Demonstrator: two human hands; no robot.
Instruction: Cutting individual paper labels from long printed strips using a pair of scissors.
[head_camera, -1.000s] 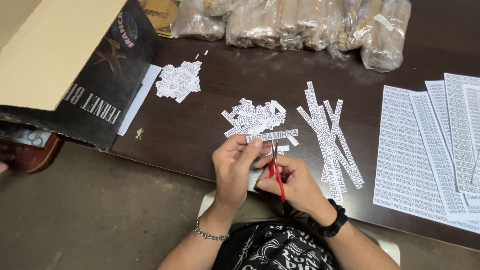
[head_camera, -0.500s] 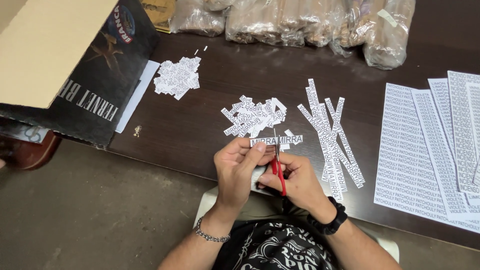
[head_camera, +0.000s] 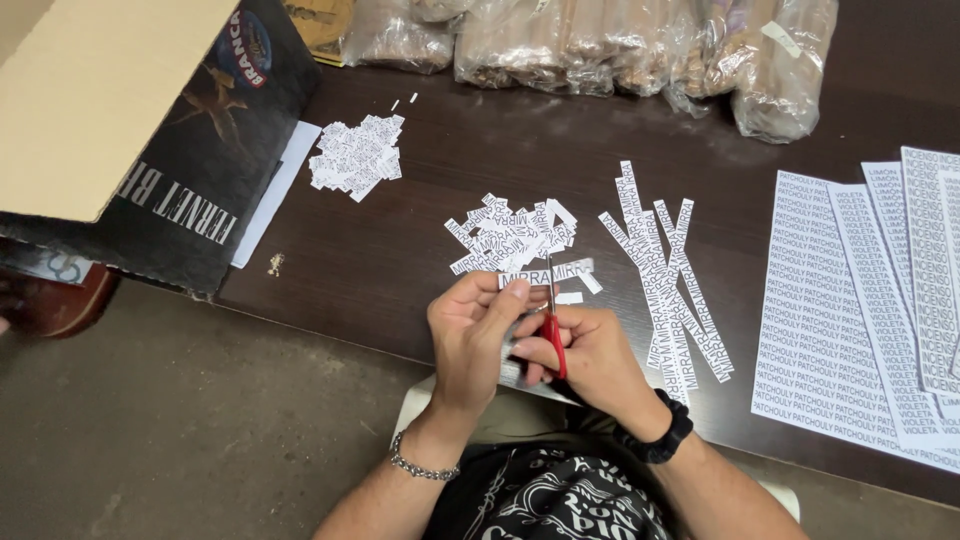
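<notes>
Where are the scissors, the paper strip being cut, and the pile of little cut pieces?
scissors (head_camera: 556, 345), head view, on the red handle.
paper strip (head_camera: 545, 274), head view, on its middle.
pile of little cut pieces (head_camera: 510, 232), head view, on the heap's middle.

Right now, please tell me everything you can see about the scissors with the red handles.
The scissors are small, with red handles that look like plastic and thin metal blades. They stand nearly upright in the picture, blades pointing away from the person over the dark wooden table. The right hand holds the handles. The blades meet a narrow printed paper strip, which the left hand holds from the other side. Whether the blades are fully closed cannot be told.
</notes>
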